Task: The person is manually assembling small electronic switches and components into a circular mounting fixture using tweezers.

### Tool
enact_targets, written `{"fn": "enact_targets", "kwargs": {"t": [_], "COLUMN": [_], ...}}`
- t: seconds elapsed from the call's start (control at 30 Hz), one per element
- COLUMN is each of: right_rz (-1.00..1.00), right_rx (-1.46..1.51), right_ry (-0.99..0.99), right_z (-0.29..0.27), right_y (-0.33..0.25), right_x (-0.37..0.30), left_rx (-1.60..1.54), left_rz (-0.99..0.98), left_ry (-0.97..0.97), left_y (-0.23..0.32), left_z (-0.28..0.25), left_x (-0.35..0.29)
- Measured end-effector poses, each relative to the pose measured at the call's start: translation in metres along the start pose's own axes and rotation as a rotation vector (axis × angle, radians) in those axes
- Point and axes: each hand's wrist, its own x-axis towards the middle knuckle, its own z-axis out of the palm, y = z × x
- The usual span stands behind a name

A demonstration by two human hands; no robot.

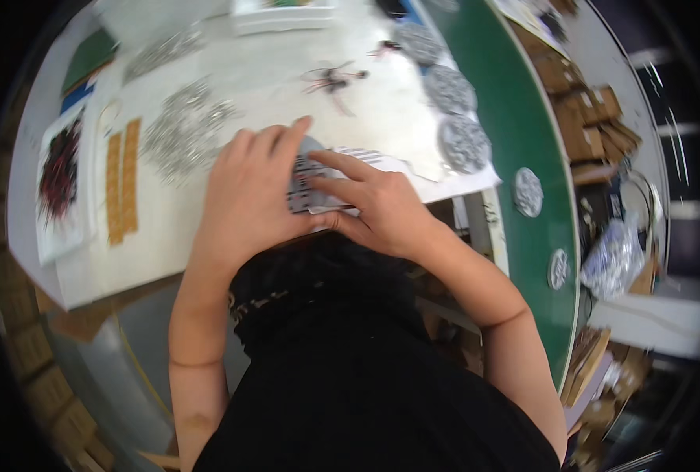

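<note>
At the table's near edge, a grey round plate point(298, 187) with dark marks lies between my hands, mostly covered by them. My left hand point(252, 193) is curved around its left side, the thumb along the near edge. From the right, my right hand point(381, 200) has its fingertips on the plate's face and its thumb at the near rim. Whether a small part is also pinched there is hidden. Just beyond my right fingers lies a striped white paper point(358, 156). Loose silvery metal pieces point(185, 130) are heaped beyond my left hand.
Two yellow-brown strips point(121, 185) lie left, beside a white tray point(53, 244) of dark red and black wires. A small wire bundle point(336, 79) sits farther back. Several grey discs point(464, 143) line the right edge; others rest on the green belt point(535, 236). A white box point(283, 22) stands at the back.
</note>
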Motion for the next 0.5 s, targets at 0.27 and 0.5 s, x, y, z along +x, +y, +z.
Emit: {"fn": "enact_targets", "kwargs": {"t": [0.27,0.5], "right_rz": [0.422,0.092], "right_rx": [0.311,-0.057], "right_ry": [0.157,-0.116], "right_z": [-0.04,-0.029], "right_y": [0.014,0.028], "right_x": [-0.001,0.023], "left_rx": [-0.123,-0.301], "left_rz": [-0.028,-0.064], "left_ry": [0.354,0.234], "left_y": [-0.001,-0.016], "left_z": [0.022,0.025], "left_x": [-0.023,-0.039]}}
